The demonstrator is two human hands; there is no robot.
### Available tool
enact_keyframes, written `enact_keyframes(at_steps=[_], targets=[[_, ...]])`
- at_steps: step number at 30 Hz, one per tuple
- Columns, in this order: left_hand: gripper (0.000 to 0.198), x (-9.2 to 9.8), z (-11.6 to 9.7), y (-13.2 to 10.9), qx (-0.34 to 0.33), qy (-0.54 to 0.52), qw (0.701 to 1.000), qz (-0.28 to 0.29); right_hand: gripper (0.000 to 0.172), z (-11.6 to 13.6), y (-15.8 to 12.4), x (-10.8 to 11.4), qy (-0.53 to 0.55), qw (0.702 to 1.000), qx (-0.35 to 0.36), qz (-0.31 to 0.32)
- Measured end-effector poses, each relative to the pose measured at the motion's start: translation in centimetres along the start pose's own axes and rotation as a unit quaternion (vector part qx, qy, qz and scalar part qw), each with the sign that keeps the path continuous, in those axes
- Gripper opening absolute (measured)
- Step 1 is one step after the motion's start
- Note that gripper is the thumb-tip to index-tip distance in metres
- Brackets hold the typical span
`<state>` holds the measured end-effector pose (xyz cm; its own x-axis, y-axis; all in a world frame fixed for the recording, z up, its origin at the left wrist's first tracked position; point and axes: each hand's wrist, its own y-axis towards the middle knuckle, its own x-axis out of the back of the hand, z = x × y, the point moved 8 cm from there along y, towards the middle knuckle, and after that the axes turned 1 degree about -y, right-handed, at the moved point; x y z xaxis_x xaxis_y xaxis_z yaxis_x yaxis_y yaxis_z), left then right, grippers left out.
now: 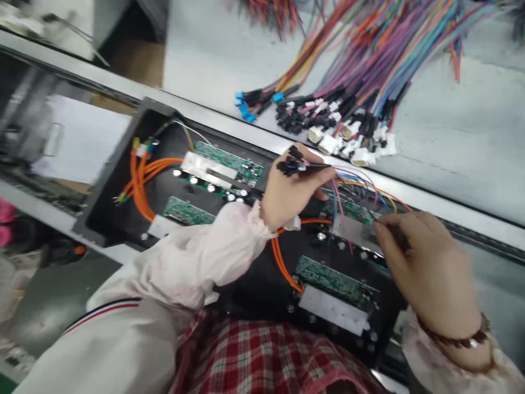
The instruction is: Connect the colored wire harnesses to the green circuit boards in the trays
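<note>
My left hand (292, 189) is closed on a bundle of thin coloured wires, a wire harness (361, 179) with small black connectors (293, 162) sticking out over the back of the hand. Several strands hang down from its fingers toward the circuit boards. To the right, my right hand (426, 268) pinches at the harness wires near the board's edge; exactly which strand lies in its fingertips is blurred. Below both hands lies a black metal case (246, 273) holding green circuit boards (336, 282) with silver metal plates (334, 311).
Thick orange cables (137, 186) loop at the case's left end and middle. Beyond the silver rail (229, 128), bundled harnesses (369, 71) with black, white and blue connectors lie on a pale worktop (205, 49). A white sheet (82, 139) is at the left.
</note>
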<state>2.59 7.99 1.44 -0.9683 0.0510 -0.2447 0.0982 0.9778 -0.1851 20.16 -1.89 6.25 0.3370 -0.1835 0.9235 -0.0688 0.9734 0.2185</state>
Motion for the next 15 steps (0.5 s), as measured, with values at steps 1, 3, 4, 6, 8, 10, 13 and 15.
enact_keyframes(at_steps=[1,3,4,6,8,10,13,15], targets=[[0.027,0.1,-0.2,0.0,-0.022,0.013,1.000,-0.008,0.019,-0.3,-0.4,0.5,0.008,1.000,-0.012,-0.009],[0.026,0.3,-0.7,0.1,-0.072,0.034,0.997,-0.017,0.008,-0.8,-0.9,1.4,0.018,0.997,-0.042,-0.057],[0.026,0.4,-0.9,0.1,-0.089,0.044,0.995,-0.022,0.007,-0.9,-1.0,1.6,0.023,0.995,-0.047,-0.080],[0.027,0.6,-1.1,0.1,-0.100,0.076,0.992,-0.031,0.012,-1.0,-0.7,0.8,0.032,0.995,-0.044,-0.081],[0.025,0.7,-1.4,0.1,-0.093,0.114,0.989,-0.030,0.010,-1.3,-0.3,-0.6,0.041,0.997,-0.035,-0.050],[0.022,0.7,-1.7,0.0,-0.093,0.139,0.986,-0.028,0.007,-1.8,-0.2,-1.4,0.037,0.998,-0.043,-0.037],[0.021,0.7,-2.0,-0.1,-0.093,0.147,0.984,-0.026,0.007,-2.4,-0.5,-1.4,0.019,0.997,-0.054,-0.042],[0.023,0.7,-1.8,-0.1,-0.079,0.148,0.986,-0.019,0.007,-2.5,-0.6,-1.4,0.012,0.998,-0.054,-0.036]])
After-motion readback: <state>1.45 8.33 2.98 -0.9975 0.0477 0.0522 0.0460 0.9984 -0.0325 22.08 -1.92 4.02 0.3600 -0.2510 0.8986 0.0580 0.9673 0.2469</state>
